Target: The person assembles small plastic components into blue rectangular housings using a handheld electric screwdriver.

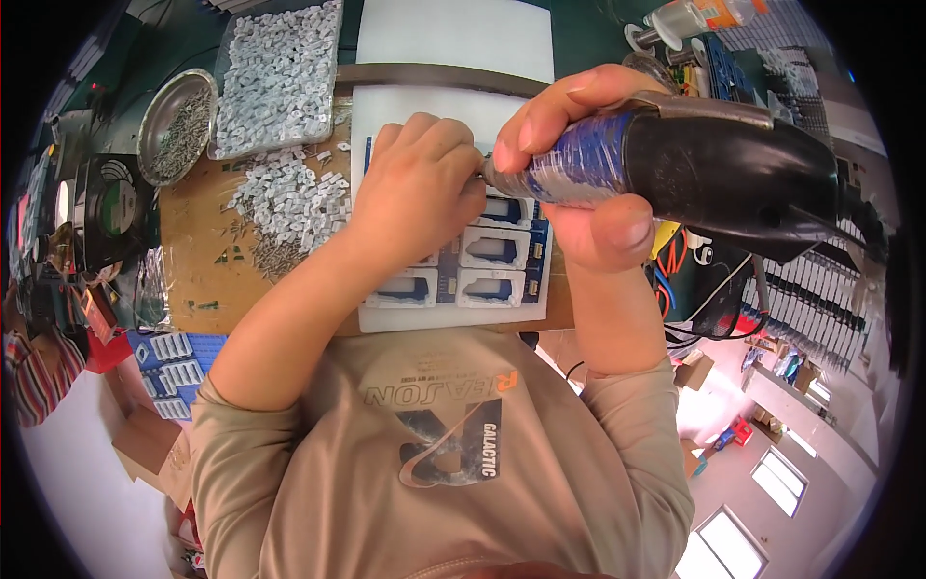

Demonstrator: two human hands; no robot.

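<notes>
My right hand (603, 174) is wrapped around an electric screwdriver (728, 169) with a black body and a taped blue-and-clear front. The tool lies almost level, its tip pointing left. My left hand (420, 179) is closed, fingers curled down beside that tip; whatever they pinch is hidden. Beneath both hands is a blue circuit board panel (447, 280) bearing several white plastic frames (492, 248) with openings in them. The left hand and forearm cover part of the panel. It rests on a white foam sheet (453, 318).
Left of the panel lie a pile of small white plastic parts (289, 198) and loose screws (277, 256). Behind them stand a clear tray (275, 77) of white parts and a metal bowl (180, 125) of screws. Solder spools (656, 34) and cables (675, 265) are at right.
</notes>
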